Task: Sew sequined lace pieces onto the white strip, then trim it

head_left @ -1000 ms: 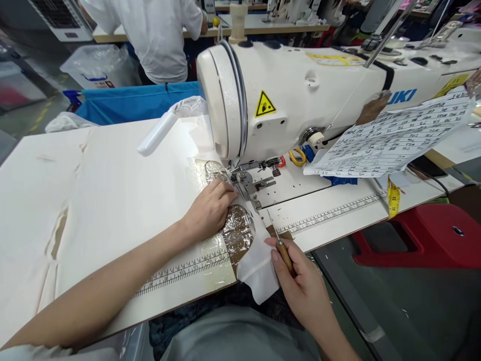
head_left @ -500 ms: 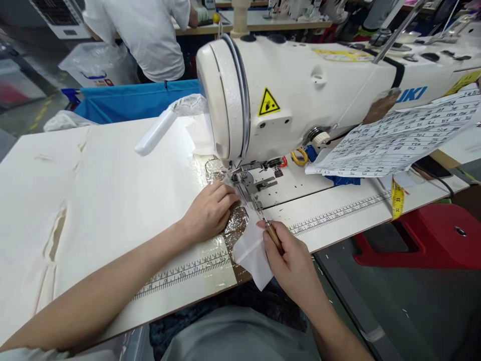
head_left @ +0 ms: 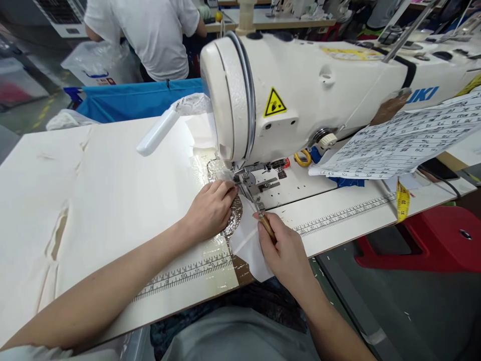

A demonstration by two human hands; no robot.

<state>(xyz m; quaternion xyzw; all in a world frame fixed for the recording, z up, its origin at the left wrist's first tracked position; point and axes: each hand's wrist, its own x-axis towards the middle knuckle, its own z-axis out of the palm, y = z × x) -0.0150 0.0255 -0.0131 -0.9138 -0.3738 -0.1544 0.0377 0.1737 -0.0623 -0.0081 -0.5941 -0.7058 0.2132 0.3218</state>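
Observation:
A white fabric piece (head_left: 250, 233) runs from the needle area of the sewing machine (head_left: 263, 95) down over the table's front edge. Beside the presser foot (head_left: 246, 175), my left hand (head_left: 210, 208) is closed, fingertips pinching the fabric's left edge. My right hand (head_left: 285, 248) wraps round the wooden handle of an awl (head_left: 268, 227). The awl's metal shaft points up and left toward the presser foot, over the fabric. Its tip is hard to make out among the metal parts.
Printed rulers line the front of the white table (head_left: 131, 190). A written sheet (head_left: 398, 135) hangs at right above a yellow tape measure (head_left: 403, 200). A red stool (head_left: 432, 240) stands below. Behind the blue cloth bin (head_left: 139, 100) is a person in a white shirt (head_left: 146, 37).
The fabric has moved up toward the needle area, so less hangs over the front edge. My right hand with the awl has shifted slightly up and left. My left hand keeps its place.

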